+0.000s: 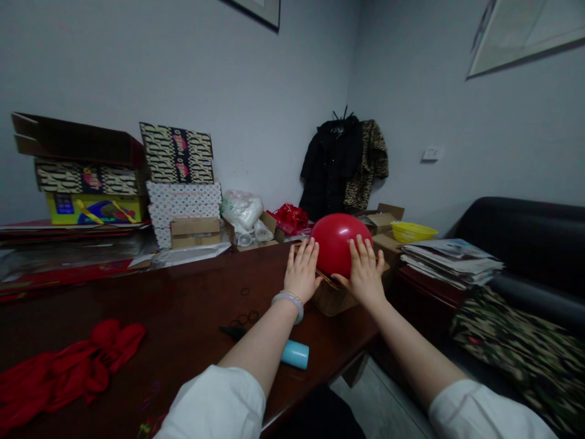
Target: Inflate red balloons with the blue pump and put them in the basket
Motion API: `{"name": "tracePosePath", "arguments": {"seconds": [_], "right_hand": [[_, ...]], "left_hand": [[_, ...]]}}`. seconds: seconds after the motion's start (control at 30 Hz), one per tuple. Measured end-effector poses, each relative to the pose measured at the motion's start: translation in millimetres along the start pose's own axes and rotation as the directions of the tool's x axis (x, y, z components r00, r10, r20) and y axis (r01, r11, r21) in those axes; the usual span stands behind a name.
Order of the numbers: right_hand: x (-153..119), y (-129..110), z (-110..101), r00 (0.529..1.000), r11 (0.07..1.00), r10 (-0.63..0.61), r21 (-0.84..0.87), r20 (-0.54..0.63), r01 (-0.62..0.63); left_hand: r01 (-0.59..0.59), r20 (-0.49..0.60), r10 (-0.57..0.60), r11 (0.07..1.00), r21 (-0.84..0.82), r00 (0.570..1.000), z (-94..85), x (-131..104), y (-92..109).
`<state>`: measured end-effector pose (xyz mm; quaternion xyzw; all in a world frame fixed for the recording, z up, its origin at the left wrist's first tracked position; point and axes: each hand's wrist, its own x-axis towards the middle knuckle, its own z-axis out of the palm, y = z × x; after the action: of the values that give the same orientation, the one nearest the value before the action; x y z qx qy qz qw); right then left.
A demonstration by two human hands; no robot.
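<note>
A round red balloon (337, 239) sits at the top of a brown basket (334, 299) on the desk. My left hand (301, 268) lies against the balloon's left side, fingers extended and thumb near the basket rim. On the other side my right hand (364, 268) presses the balloon's right front, with its thumb low across it. The balloon is held between both hands; its underside and the inside of the basket are hidden. Below my left forearm lies a light blue cylinder (295, 354), partly covered by the arm.
Red cloth (73, 372) lies on the dark wooden desk (196, 317) at left. Small dark rings (245, 291) are left of my hand. Stacked boxes (183, 207) and plastic bags (244, 210) line the back. A yellow basket (412, 231) and papers (450, 259) stand right, beside a black sofa (534, 244).
</note>
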<state>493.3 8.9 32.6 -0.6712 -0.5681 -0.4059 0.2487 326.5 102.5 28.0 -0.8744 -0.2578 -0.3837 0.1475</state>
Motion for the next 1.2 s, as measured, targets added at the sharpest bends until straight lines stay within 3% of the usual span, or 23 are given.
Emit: {"name": "tracePosePath", "arguments": {"seconds": [0.43, 0.67, 0.93, 1.2], "right_hand": [[-2, -21, -8, 1.0, 1.0, 0.0, 0.02, -0.02, 0.001], [-9, -52, -16, 0.999, 0.996, -0.027, 0.079, -0.03, 0.029], [-30, -128, -26, 0.995, 0.973, -0.095, 0.214, 0.004, 0.092], [-54, -238, -27, 0.972, 0.905, -0.232, 0.376, 0.046, 0.198]], "left_hand": [[0.05, -0.035, -0.049, 0.999, 0.012, 0.998, -20.6, -8, 3], [0.09, -0.046, -0.09, 0.996, 0.002, 0.995, -42.3, -32, -3], [0.223, -0.023, -0.222, 0.972, 0.078, 0.975, -86.8, -99, -16], [0.354, -0.059, -0.349, 0.924, 0.141, 0.935, -137.0, -184, -62]]}}
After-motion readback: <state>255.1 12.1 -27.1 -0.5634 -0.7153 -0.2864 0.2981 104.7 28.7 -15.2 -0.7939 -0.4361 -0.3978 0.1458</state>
